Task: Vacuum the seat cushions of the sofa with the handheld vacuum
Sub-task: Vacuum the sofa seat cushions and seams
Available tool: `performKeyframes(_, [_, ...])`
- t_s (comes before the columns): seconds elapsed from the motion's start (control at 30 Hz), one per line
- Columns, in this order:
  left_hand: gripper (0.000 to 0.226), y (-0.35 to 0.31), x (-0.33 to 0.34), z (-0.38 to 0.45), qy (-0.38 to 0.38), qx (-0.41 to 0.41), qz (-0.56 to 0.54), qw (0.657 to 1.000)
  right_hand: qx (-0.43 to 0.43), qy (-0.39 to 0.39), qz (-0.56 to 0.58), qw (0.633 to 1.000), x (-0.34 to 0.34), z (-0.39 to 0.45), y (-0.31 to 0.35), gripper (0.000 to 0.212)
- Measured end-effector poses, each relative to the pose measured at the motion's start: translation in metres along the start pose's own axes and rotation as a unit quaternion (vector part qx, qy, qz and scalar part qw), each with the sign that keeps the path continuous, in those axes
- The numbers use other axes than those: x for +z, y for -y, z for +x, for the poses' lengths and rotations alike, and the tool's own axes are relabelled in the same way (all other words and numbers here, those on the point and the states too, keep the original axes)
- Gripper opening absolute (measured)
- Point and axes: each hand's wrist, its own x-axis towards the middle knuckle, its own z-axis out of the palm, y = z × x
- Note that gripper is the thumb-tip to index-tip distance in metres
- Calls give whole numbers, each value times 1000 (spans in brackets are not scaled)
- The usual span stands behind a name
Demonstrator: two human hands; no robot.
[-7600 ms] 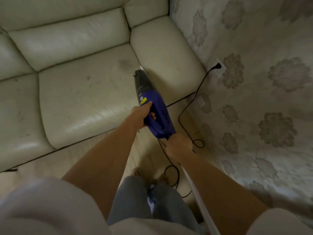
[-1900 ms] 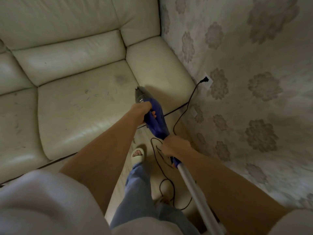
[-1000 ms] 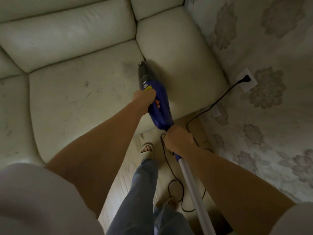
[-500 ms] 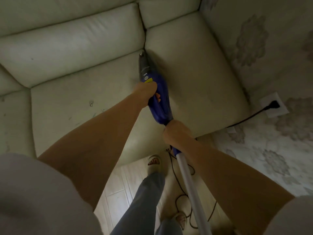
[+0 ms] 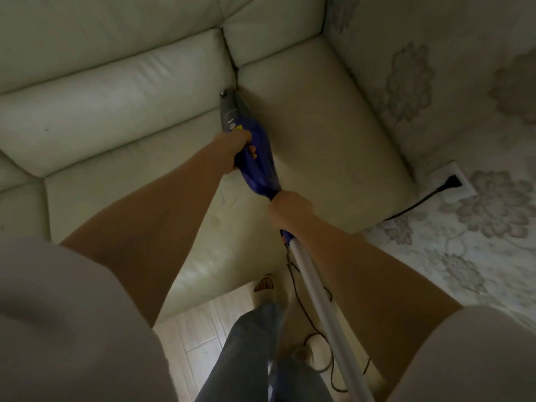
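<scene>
The blue handheld vacuum [image 5: 262,166] lies along the seam between two cream leather seat cushions of the sofa, the left one [image 5: 139,175] and the right one [image 5: 324,134]. Its grey nozzle [image 5: 227,107] reaches the back corner where the seat meets the backrest. My left hand [image 5: 235,150] grips the vacuum's front handle. My right hand [image 5: 290,208] is closed round the rear end, where a grey tube [image 5: 322,303] runs down toward me. Faint marks show on the left cushion beside my left forearm.
A flower-patterned wall [image 5: 452,105] stands tight against the sofa's right side. The black cord [image 5: 417,203] is plugged into a wall socket [image 5: 452,184] and loops on the tiled floor [image 5: 200,329] by my feet. My legs stand close to the sofa front.
The vacuum has slid forward along the seam, from the cushion's front edge to the back corner. My view has leaned further over the sofa. Both hands keep the same grip.
</scene>
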Motion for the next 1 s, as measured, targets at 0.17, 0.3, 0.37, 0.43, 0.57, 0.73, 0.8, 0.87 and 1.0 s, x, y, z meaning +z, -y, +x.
performKeyframes(0.17, [38,5,4,-21,25,-4,-22,999,-6,6,-52,999,-8,-24,-9,29])
performKeyframes(0.3, [41,12,17,-52,47,12,-158,986,-10,6,-70,997,-17,-52,-20,21])
performKeyframes(0.37, [28,19,24,-74,46,1,-209,977,-16,-7,-68,998,-16,-72,-30,28])
performKeyframes(0.43, [29,27,32,-92,44,-9,-218,975,-27,-33,-69,997,-11,-86,-44,30])
performKeyframes(0.57, [44,53,56,-132,28,12,-215,976,-53,-56,-79,994,1,-128,-86,25])
performKeyframes(0.73, [23,91,97,-181,13,19,-224,974,-66,-93,-94,989,19,-175,-153,26])
performKeyframes(0.8, [21,100,115,-204,24,25,-225,974,-67,-113,-106,986,22,-191,-179,29])
performKeyframes(0.87, [19,103,129,-225,33,37,-225,973,-67,-138,-118,981,23,-201,-199,30])
performKeyframes(1.0, [15,98,147,-249,46,53,-205,976,-82,-185,-137,970,21,-217,-219,31])
